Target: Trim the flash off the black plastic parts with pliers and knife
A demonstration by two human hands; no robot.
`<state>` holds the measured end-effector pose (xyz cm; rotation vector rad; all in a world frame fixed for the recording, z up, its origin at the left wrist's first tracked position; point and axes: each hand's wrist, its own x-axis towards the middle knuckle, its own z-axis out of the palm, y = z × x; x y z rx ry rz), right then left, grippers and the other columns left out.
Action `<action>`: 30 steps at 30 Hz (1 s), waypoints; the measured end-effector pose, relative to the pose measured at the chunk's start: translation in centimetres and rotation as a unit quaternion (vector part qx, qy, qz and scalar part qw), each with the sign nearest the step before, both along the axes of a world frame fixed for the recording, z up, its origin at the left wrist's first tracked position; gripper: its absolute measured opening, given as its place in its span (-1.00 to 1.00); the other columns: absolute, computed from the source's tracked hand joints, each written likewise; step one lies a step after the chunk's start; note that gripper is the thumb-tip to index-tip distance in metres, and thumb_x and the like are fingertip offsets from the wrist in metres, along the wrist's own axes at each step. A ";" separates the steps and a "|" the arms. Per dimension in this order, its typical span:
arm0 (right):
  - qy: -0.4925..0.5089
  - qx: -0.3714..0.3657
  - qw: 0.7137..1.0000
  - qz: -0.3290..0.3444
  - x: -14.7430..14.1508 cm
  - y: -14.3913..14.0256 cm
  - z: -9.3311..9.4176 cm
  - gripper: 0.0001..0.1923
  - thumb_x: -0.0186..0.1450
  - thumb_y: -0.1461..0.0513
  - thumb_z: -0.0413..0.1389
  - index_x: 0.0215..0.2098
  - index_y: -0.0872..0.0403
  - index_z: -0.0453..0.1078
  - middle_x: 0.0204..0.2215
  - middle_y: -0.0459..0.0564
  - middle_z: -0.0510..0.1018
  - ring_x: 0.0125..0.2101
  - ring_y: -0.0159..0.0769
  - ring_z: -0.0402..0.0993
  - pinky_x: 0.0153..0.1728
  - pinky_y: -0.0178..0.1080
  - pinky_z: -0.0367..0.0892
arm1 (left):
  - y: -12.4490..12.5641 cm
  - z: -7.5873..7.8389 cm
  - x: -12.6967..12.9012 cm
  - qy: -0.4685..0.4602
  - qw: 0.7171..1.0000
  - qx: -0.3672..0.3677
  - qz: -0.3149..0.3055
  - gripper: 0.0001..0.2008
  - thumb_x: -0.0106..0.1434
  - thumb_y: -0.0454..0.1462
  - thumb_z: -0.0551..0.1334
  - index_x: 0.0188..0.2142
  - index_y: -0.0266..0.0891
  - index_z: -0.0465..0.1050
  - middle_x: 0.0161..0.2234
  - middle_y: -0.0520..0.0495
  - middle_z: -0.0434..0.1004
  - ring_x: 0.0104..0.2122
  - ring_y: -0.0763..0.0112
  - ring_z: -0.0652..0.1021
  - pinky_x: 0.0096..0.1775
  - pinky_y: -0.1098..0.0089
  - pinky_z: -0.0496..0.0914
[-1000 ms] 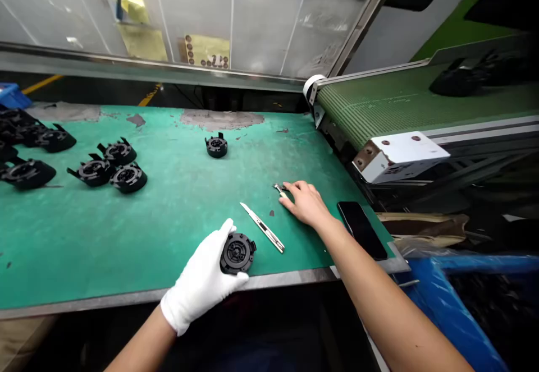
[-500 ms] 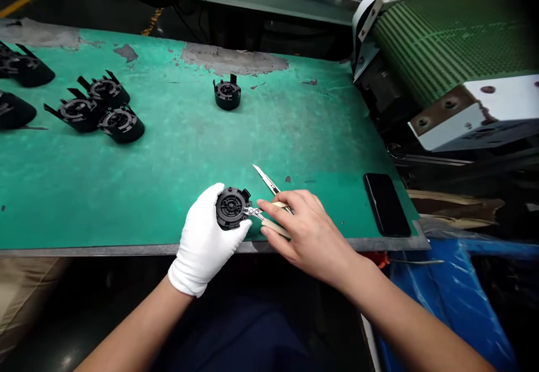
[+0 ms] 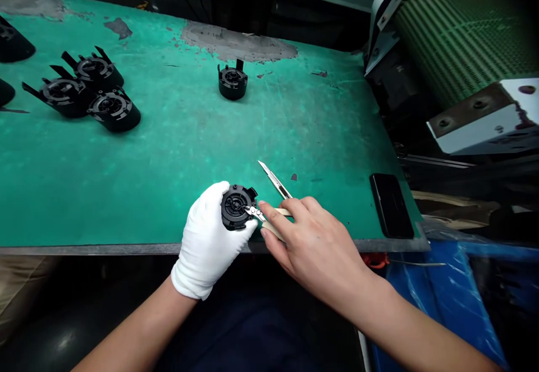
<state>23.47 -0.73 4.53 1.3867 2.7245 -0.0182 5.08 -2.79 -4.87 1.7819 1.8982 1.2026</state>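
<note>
My left hand [image 3: 213,237], in a white glove, grips a round black plastic part [image 3: 237,206] by its rim, its ribbed face turned up. Bare and closed round pale handles, my right hand [image 3: 314,240] holds small nippers [image 3: 256,213]. The metal jaws reach over the face of the black part; whether they bite on anything I cannot make out. A utility knife [image 3: 273,179] lies on the green table just beyond my right fingers, its lower end hidden by them.
One black housing [image 3: 233,83] stands at mid table, and several more [image 3: 115,111] cluster at the left. A black phone [image 3: 391,205] lies near the right edge. Beyond it are a green conveyor belt [image 3: 467,35] and blue plastic sheeting [image 3: 438,299].
The nippers' jaws have moved inward from the black part's rim toward its middle, and their handles are closer together. The whole view has shifted slightly.
</note>
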 end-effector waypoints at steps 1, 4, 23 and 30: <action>-0.009 0.004 1.000 0.000 -0.1 0.0 -0.1 -0.52 0.47 0.06 -0.09 0.30 -0.04 0.27 -0.12 0.14 0.51 -0.17 -0.02 0.35 -0.25 -0.03 0.35 | 0.0 0.0 0.0 0.001 1.000 0.001 0.002 -0.29 0.16 -0.07 0.42 0.22 -0.21 0.23 0.12 -0.22 0.43 0.13 0.06 0.48 0.18 0.07 0.41; -0.031 0.028 0.999 0.001 -0.3 0.2 -0.5 -0.54 0.47 0.07 -0.10 0.28 -0.06 0.30 -0.21 0.10 0.54 -0.24 -0.06 0.37 -0.38 -0.10 0.28 | 0.0 0.0 0.0 0.007 1.000 0.008 0.006 -0.28 0.15 -0.06 0.43 0.21 -0.23 0.23 0.10 -0.23 0.44 0.10 0.05 0.50 0.16 0.08 0.43; 0.041 0.016 0.999 0.007 2.0 2.8 -0.1 -0.48 0.44 0.02 -0.03 0.29 0.03 0.24 -0.14 0.02 0.57 -0.16 -0.16 0.46 -0.19 -0.14 0.28 | 0.0 0.1 -0.1 -0.003 1.000 0.014 -0.003 -0.27 0.09 -0.09 0.45 0.18 -0.21 0.24 0.12 -0.21 0.43 0.13 0.06 0.47 0.20 0.08 0.40; 0.038 -0.020 0.998 0.042 1.0 2.9 0.3 -0.51 0.41 0.07 0.02 0.24 0.06 0.33 -0.09 0.09 0.53 -0.11 -0.07 0.34 -0.04 -0.02 0.26 | 0.0 0.1 -0.1 -0.010 1.000 0.008 0.000 -0.28 0.10 -0.11 0.44 0.18 -0.21 0.24 0.10 -0.21 0.44 0.10 0.05 0.50 0.17 0.07 0.42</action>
